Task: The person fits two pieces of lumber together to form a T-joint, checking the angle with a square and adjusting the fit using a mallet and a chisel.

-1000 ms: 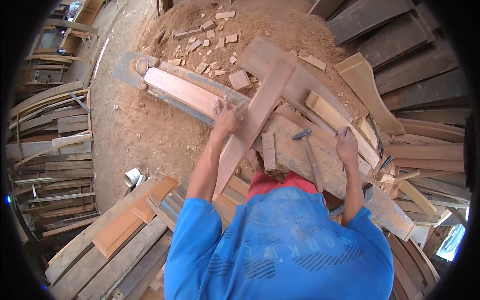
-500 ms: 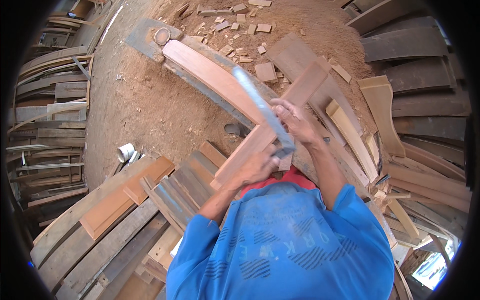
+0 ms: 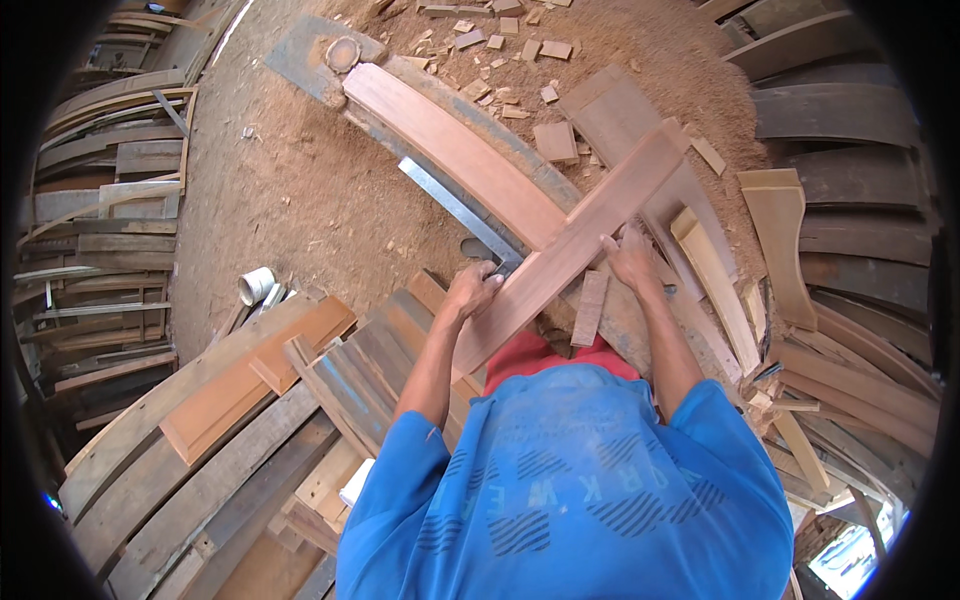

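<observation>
A carpenter's square (image 3: pixel 455 205), with a long pale metal blade and a dark stock, lies beside the left edge of a reddish board (image 3: pixel 575 245). My left hand (image 3: pixel 474 292) is closed around the stock end, next to that edge. The board crosses a longer reddish board (image 3: pixel 450 150) at an angle and rests on its near end. My right hand (image 3: pixel 634 256) grips the right edge of the crossing board, its thumb and fingertips against the wood. A short wood block (image 3: pixel 590 308) sits just in front of my red shorts.
A worn plank bench (image 3: pixel 545 180) runs under the long board, with a round wooden stop (image 3: pixel 343 54) at its far end. Offcuts (image 3: pixel 555 143) litter the sawdust floor. Lumber stacks (image 3: pixel 230 500) lie near left, and a white cup (image 3: pixel 256 286) stands beside them. Curved boards (image 3: pixel 835 115) line the right.
The square has swung from above the boards to the left side of the crossing board. My left hand moved left with it; my right hand slid down to the board's right edge.
</observation>
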Available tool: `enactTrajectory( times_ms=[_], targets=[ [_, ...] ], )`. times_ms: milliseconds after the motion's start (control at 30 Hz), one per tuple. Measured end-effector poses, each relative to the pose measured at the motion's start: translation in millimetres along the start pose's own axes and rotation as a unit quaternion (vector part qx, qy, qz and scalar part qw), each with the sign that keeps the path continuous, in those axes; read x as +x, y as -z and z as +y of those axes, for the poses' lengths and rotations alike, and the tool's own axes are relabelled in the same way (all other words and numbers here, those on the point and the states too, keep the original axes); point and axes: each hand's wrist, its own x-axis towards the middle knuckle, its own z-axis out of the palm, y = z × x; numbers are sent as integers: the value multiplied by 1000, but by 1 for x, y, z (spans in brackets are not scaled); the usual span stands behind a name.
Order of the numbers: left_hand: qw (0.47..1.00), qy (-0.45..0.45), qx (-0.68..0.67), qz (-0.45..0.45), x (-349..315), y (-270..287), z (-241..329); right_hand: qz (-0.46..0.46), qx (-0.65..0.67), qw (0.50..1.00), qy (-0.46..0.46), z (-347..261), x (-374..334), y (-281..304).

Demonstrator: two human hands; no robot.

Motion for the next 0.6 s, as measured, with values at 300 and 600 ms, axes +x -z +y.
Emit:
enactTrajectory(
  times_ms=[300, 600],
  targets=[
    [998, 37, -27, -41, 9, 6, 18, 14, 46, 999, 15, 8, 7, -11],
    [996, 39, -63, -44, 12, 5, 24, -9, 61, 998, -8, 4, 10, -10]
  ],
)
